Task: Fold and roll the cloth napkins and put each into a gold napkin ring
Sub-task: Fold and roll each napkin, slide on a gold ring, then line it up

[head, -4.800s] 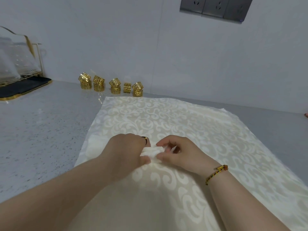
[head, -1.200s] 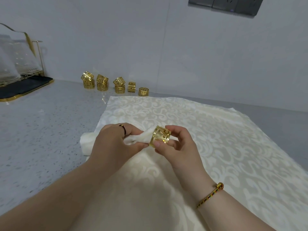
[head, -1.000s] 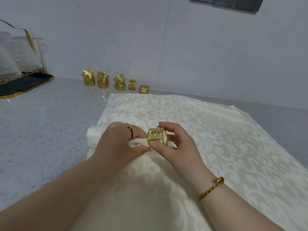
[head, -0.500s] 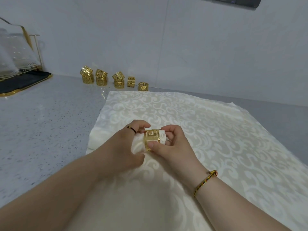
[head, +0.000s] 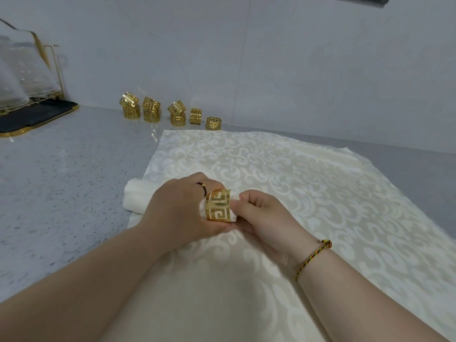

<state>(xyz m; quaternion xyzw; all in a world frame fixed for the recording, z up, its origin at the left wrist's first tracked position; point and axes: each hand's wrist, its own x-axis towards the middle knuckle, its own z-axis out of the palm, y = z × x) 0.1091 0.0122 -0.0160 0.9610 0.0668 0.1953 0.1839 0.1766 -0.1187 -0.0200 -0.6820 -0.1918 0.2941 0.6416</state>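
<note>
Napkin roll (head: pixel 138 197) sat in gold ring (head: pixel 219 205).
Left hand (head: pixel 180 213) gripped the roll; right hand (head: pixel 261 218) pinched the ring from 3 o'clock.

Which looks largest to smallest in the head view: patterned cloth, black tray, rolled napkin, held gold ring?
1. patterned cloth
2. black tray, farther off and cropped, so unsure against the rolled napkin
3. rolled napkin, partly hidden
4. held gold ring

No readable text, labels, brands or numbers anywhere in view.
</note>
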